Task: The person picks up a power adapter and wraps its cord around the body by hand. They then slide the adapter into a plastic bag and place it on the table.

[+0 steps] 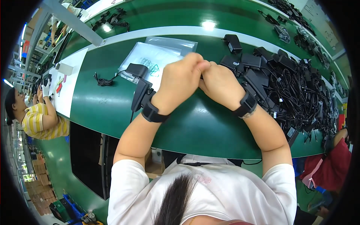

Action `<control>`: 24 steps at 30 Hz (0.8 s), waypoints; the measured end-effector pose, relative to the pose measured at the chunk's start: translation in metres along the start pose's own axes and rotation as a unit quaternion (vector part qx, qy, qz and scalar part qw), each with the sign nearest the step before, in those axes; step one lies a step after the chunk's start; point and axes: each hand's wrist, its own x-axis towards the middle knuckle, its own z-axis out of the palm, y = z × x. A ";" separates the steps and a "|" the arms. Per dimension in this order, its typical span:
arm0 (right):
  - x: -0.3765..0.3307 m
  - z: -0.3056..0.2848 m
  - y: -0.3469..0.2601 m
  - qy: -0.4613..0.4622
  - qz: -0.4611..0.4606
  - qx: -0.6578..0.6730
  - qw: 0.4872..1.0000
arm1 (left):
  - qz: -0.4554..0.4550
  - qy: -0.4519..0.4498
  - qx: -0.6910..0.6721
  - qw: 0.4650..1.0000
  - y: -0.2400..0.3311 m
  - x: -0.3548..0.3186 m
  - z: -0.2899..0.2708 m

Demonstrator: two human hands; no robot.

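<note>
My left hand (180, 78) and my right hand (220, 81) meet over the middle of the green table (198, 116). Both have their fingers curled in and pressed together, thumbs close to each other. A sliver of something dark shows between them, but the backs of the hands hide what it is. Left of my left hand lies a black power adapter (136, 70) with its cord bundled (102, 79). It rests at the edge of a stack of clear plastic bags (140, 52). Nearest to my right hand are several black adapters (250, 61).
A large heap of adapters with tangled black cords (296, 90) covers the table's right side. One adapter (233, 43) stands apart at the back. Beyond a white ledge (165, 31) runs a green belt with more cords. People sit at left (43, 118) and right (330, 165).
</note>
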 end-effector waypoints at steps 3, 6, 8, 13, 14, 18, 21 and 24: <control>0.010 0.007 0.011 0.051 -0.048 0.067 0.995 | 0.080 -0.003 0.075 0.994 0.003 -0.001 0.005; 0.022 -0.020 0.011 -0.112 0.238 0.473 0.841 | 0.125 0.022 0.111 0.986 0.007 -0.002 0.000; 0.023 -0.026 0.017 -0.096 0.263 0.600 0.750 | 0.142 0.043 0.131 0.980 0.009 -0.001 -0.004; 0.028 -0.013 0.016 -0.007 0.310 0.787 0.534 | 0.092 0.085 0.033 0.992 0.005 0.004 0.003; 0.030 -0.011 0.010 -0.009 0.306 0.786 0.538 | 0.094 0.091 0.035 0.991 0.003 0.006 0.005; 0.040 0.003 -0.003 0.249 0.082 0.623 0.737 | 0.188 0.153 0.034 0.970 0.003 0.015 0.008; 0.037 0.008 0.001 0.215 -0.103 0.215 0.947 | 0.227 0.153 0.066 0.960 0.019 0.017 -0.001; 0.042 0.009 0.010 0.211 -0.090 0.223 0.947 | 0.226 0.092 0.107 0.964 0.018 0.015 0.002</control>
